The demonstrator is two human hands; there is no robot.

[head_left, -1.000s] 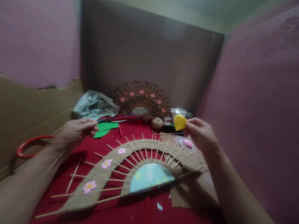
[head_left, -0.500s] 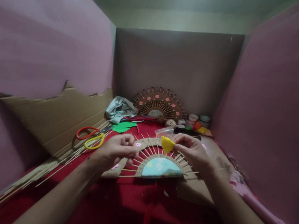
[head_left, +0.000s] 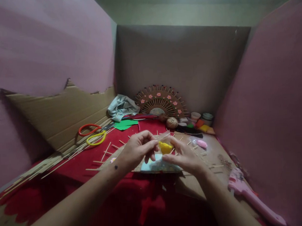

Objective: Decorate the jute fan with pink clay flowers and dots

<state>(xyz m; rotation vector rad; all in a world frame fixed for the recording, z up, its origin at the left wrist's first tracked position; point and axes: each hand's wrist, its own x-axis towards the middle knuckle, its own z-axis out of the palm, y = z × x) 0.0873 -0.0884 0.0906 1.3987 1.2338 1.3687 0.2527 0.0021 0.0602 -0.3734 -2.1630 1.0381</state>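
Fingers of the left hand (head_left: 139,147) now pinch the clear plastic bag (head_left: 164,136) of yellow clay (head_left: 165,148) mid-frame; those of the right hand (head_left: 188,156) have spread apart, apparently handing over.

Craft corner: pink walls (head_left: 43,47), scissors (head_left: 103,129), twine ball (head_left: 172,122), glue gun (head_left: 249,194).

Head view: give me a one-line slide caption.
Left hand pinches a clear bag holding yellow clay, right hand curled beside it, above a woven fan.
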